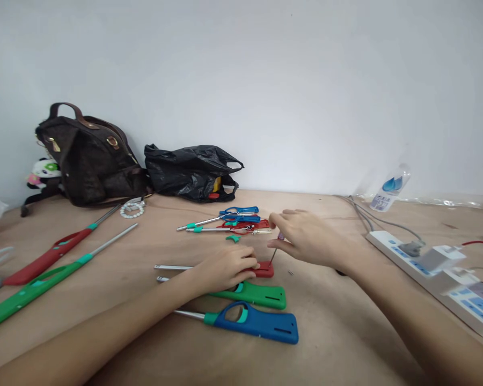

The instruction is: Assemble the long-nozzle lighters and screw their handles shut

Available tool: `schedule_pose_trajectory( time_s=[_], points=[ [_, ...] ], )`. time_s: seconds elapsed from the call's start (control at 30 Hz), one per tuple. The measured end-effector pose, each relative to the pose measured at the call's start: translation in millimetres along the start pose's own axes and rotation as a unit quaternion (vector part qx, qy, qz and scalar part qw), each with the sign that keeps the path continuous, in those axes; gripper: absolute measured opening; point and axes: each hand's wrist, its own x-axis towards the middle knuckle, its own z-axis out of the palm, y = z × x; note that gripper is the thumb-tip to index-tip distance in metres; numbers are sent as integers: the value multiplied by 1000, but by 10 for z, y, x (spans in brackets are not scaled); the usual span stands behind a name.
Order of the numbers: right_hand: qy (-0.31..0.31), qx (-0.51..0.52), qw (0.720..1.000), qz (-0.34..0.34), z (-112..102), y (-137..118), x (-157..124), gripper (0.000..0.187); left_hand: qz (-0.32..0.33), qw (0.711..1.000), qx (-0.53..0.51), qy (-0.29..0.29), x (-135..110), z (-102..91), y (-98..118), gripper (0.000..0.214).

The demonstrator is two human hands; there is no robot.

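Note:
My left hand grips a red gas lighter lying on the table and covers most of its body. In my right hand is a small screwdriver, its handle mostly hidden by my fingers. The screwdriver's shaft slants down to the end of the red lighter. Directly below lies a green gas lighter, partly under my left hand and forearm. A blue gas lighter is nearest to me. Tiny metal pieces, perhaps screws, rest right of the red lighter.
Opened lighter parts lie beyond my hands, with a loose teal trigger. Two long lighters, red and green, lie at left. A dark bag, black plastic bag, bottle and power strip surround the work.

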Motion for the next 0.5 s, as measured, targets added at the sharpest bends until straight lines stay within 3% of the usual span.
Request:
schedule_pose_trajectory(
  time_s=[0.17,0.33,0.5],
  points=[
    [-6,31,999,-7,-13,39,-49,6,6,1000,-6,5,3,0,-1,24],
    [-8,-36,999,3,-22,-38,19,27,11,1000,-6,12,6,-10,12,24],
    [15,1,999,-38,-13,-75,-5,8,11,1000,-8,18,1,3,5,25]
  ],
)
